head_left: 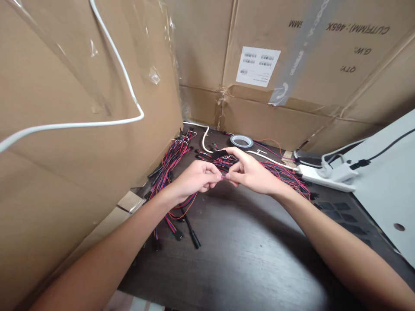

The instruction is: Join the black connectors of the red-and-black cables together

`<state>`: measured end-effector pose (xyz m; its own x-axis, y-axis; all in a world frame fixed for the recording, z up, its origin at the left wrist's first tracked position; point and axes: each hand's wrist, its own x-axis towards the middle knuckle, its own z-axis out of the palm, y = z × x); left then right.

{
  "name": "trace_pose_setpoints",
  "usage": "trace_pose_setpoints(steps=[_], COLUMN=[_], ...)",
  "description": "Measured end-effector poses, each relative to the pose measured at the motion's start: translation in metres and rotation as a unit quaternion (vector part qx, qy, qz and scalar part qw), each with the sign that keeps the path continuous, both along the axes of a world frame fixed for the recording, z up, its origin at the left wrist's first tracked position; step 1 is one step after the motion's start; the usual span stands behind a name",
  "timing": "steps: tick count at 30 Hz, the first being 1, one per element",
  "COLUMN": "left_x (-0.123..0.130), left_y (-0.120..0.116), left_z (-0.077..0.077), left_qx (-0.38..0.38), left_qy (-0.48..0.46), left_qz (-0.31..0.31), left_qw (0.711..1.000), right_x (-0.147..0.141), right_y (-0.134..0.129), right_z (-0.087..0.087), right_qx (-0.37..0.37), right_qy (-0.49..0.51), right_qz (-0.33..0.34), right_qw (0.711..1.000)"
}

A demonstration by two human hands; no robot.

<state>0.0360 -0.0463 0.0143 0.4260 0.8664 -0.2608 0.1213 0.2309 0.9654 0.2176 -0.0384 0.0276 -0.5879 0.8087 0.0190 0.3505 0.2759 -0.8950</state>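
My left hand [200,177] is closed in a pinch over the dark table. It grips one end of a short stretch of thin red wire [223,177]. On the other side, my right hand [249,172] pinches the same wire between thumb and fingers, with its index finger raised. A small flat black piece [219,154] shows at that fingertip; whether it is stuck there or lies behind is unclear. Loose red, blue and black cables [171,157] with black connectors lie left of my left hand, some trailing beneath it. A second bunch of cables [287,177] lies behind my right hand.
A grey tape roll [241,146] lies at the back, near a white cord [205,140]. A white power strip [335,185] with plugs stands at right, beside a white panel [389,185]. Cardboard boxes [201,52] wall off the left and back. The dark table [227,259] spreads in front.
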Motion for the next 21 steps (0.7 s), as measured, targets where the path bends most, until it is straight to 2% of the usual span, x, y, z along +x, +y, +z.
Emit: trace_pose_setpoints(steps=[16, 21], left_x=[-0.0018, -0.0031], left_y=[0.0010, 0.0017], left_z=[0.0009, -0.0007], left_qx=[-0.015, 0.008], left_qy=[-0.010, 0.005], left_qz=[0.014, 0.024], left_qw=[1.000, 1.000], right_x=[0.0034, 0.0046], right_y=[0.0024, 0.0030], right_z=[0.0002, 0.0028], right_qx=[0.005, -0.002], right_qy=[-0.001, -0.005], right_qz=[-0.009, -0.002], right_qw=[1.000, 1.000])
